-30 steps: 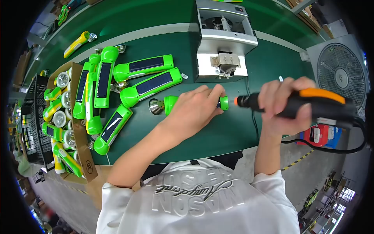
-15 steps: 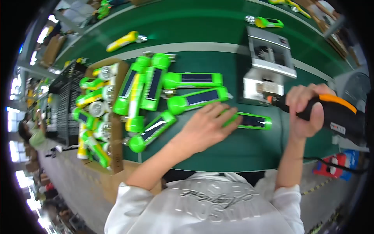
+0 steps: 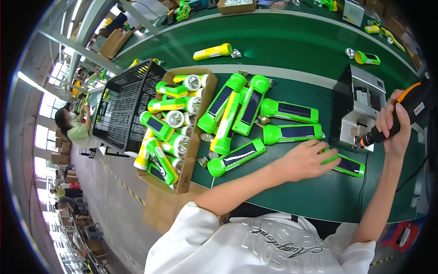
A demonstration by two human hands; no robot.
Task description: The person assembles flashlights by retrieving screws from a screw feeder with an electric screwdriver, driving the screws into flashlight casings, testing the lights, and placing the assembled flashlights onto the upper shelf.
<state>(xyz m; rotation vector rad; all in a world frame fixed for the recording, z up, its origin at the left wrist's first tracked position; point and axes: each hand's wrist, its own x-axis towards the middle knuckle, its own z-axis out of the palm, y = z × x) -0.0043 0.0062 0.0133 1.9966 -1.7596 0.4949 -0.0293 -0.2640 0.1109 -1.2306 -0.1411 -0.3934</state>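
Observation:
My left hand (image 3: 309,160) is closed around the head end of a green flashlight (image 3: 349,165) with a dark solar panel, lying on the green bench. In my right hand (image 3: 395,122) is a black and orange electric screwdriver (image 3: 417,108). Its tip reaches the front of a silver and black screw feeder (image 3: 370,102); whether the bit carries a screw I cannot tell. Left of my left hand lie several more flashlights, among them a green one (image 3: 292,132) close to my fingers and a yellow-green one (image 3: 226,123).
A cardboard box (image 3: 195,157) packed with flashlights stands at the left, beside a black crate (image 3: 125,107). Behind the bench, a yellow flashlight (image 3: 212,52) and a green one (image 3: 366,58) rest on a green surface. A person (image 3: 75,128) sits far left.
The view has swung left, so everything appears farther right. My left hand still grips the flashlight, and the screwdriver tip stays by the screw feeder.

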